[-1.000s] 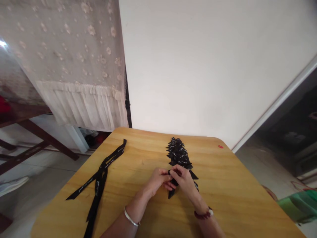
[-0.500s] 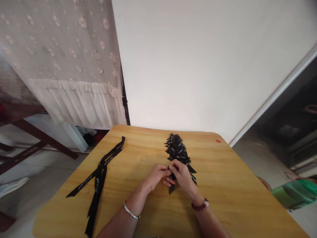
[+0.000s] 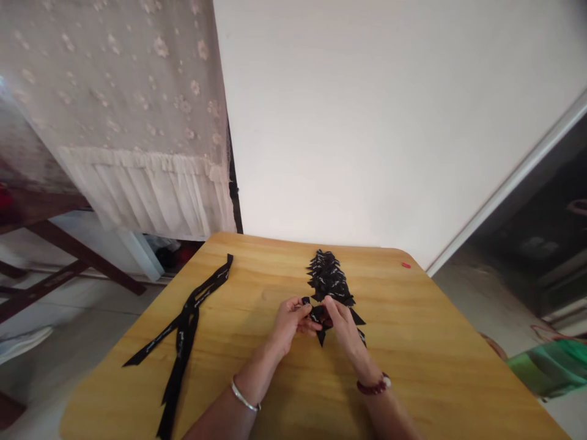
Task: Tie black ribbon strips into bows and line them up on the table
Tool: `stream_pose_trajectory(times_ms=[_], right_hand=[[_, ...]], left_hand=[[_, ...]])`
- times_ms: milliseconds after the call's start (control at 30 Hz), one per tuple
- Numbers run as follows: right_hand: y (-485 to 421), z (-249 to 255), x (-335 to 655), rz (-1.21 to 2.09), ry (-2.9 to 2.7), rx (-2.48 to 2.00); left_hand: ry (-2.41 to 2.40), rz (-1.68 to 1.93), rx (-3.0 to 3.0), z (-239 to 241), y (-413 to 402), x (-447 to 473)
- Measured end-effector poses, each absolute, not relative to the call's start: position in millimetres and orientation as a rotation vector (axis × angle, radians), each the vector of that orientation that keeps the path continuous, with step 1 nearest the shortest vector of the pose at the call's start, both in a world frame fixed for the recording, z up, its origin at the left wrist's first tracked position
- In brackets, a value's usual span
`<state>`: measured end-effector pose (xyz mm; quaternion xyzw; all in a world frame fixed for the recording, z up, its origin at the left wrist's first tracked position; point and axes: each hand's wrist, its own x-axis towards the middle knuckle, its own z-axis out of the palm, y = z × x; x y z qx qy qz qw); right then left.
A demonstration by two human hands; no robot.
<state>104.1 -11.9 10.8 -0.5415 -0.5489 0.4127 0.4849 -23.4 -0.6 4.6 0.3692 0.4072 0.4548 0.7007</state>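
Over the wooden table (image 3: 413, 366), my left hand (image 3: 290, 321) and my right hand (image 3: 342, 322) meet at a small black ribbon bow (image 3: 317, 316). Both hands pinch it, the fingers closed on its loops, and its tail points down toward me. Just beyond the hands lies a row of several finished black ribbon bows (image 3: 329, 278) with white lettering. My left wrist carries a silver bangle, my right wrist a dark red bead bracelet.
Loose black ribbon strips (image 3: 186, 324) lie on the left part of the table. A small red object (image 3: 406, 265) sits near the far right corner. A lace curtain (image 3: 123, 122) hangs at the left, and a green object (image 3: 550, 366) sits on the floor at the right.
The hands have lifted slightly and drawn the bow a little away from the table. The ribbon's tail now hangs shorter below the fingers.
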Motion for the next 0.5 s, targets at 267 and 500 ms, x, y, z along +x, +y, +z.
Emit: stream_pose_trajectory(times_ms=[267,500], right_hand=[[-12.4,12.4,98.8,0.92,-1.52,-1.282],[-6.2,1.6,105.7,0.857,-1.505,-1.322]], left_hand=[[1.0,1.109,0.87,3.8,-0.5,-23.1],[1.012,1.126,0.807,6.7,2.4,-31.0]])
